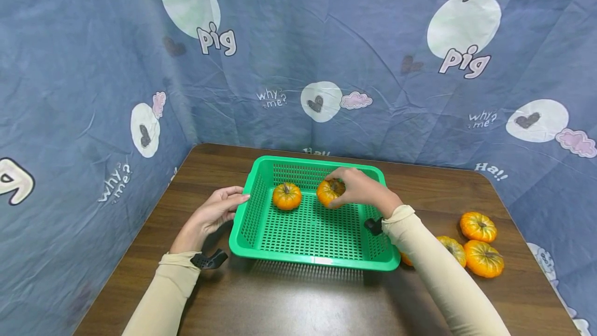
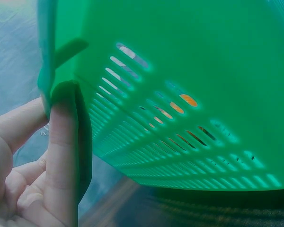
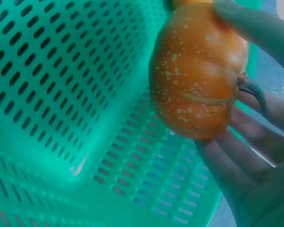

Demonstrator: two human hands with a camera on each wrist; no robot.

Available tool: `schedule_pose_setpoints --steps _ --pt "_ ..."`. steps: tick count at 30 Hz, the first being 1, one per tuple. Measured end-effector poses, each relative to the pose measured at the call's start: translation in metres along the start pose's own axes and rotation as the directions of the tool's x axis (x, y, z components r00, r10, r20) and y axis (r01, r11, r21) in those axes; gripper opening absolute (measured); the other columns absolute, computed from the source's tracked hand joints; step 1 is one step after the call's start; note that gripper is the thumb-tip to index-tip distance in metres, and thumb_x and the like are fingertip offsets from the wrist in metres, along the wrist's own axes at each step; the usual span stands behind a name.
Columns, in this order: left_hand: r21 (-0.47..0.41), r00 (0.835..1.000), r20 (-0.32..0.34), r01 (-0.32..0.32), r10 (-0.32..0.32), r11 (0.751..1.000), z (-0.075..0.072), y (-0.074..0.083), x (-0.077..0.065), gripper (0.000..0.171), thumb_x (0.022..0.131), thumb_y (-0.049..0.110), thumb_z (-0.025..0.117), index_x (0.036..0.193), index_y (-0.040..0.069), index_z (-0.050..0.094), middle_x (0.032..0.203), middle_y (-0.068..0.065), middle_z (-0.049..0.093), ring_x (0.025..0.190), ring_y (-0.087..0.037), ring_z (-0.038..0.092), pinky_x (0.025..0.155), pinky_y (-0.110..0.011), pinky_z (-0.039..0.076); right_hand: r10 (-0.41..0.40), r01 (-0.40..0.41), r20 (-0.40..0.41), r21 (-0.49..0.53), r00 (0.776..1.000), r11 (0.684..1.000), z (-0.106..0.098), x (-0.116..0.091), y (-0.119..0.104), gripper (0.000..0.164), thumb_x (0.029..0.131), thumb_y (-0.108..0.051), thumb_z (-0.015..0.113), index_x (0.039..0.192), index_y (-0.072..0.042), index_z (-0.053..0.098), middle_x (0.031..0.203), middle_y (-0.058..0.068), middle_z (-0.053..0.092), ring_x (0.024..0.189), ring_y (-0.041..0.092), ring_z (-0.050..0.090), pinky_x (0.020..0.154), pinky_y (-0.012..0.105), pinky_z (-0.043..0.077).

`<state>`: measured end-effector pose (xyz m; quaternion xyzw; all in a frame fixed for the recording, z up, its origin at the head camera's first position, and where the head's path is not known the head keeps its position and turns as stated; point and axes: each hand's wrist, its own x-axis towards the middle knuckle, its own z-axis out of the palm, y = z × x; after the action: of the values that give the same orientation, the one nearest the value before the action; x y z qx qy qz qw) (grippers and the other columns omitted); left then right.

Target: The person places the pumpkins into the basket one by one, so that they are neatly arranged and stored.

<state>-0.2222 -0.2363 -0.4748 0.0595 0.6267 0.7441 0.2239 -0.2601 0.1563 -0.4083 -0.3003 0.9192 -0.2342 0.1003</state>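
A green slotted plastic basket (image 1: 289, 258) stands on the table. My left hand (image 1: 216, 210) pinches its left rim; in the left wrist view the thumb and fingers (image 2: 62, 156) lie on either side of that rim. Inside the basket, at the right of its far half, my right hand (image 1: 361, 188) grips a small orange pumpkin (image 1: 325, 194). The right wrist view shows this pumpkin (image 3: 194, 75) on its side, its dark curved stem toward the palm. Another small pumpkin (image 1: 286, 197) sits stem up in the basket's left part.
Several more small pumpkins (image 1: 484, 259) lie on the brown wooden table (image 1: 326, 299) right of the basket, one partly hidden behind the basket's corner and the right forearm. A blue printed curtain (image 1: 289, 56) hangs behind and beside the table.
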Motion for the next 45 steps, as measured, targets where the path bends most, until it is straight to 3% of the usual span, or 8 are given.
schedule_pose_setpoints --steps 17,45 --pt "0.008 1.000 0.008 -0.003 0.003 1.000 -0.001 -0.001 0.001 0.022 0.107 0.013 0.058 0.127 0.003 0.054 0.101 0.002 0.073 0.085 -0.007 0.075 0.071 -0.023 0.066 0.008 -0.002 0.075 -0.076 0.997 0.997 0.021 0.024 -0.006 0.065 0.082 -0.035 0.089 0.137 -0.010 0.065 0.134 0.008 0.067 0.114 0.024 0.064 0.094 0.039 0.060" --pt "-0.001 1.000 0.007 -0.014 0.014 1.000 -0.001 -0.001 0.000 0.023 0.107 0.011 0.056 0.128 0.001 0.052 0.102 0.001 0.073 0.087 -0.008 0.075 0.074 -0.025 0.066 0.006 0.002 0.091 -0.092 0.996 0.996 0.032 0.035 -0.013 0.063 0.083 -0.033 0.089 0.138 -0.012 0.065 0.141 0.010 0.063 0.125 0.029 0.060 0.105 0.046 0.056"
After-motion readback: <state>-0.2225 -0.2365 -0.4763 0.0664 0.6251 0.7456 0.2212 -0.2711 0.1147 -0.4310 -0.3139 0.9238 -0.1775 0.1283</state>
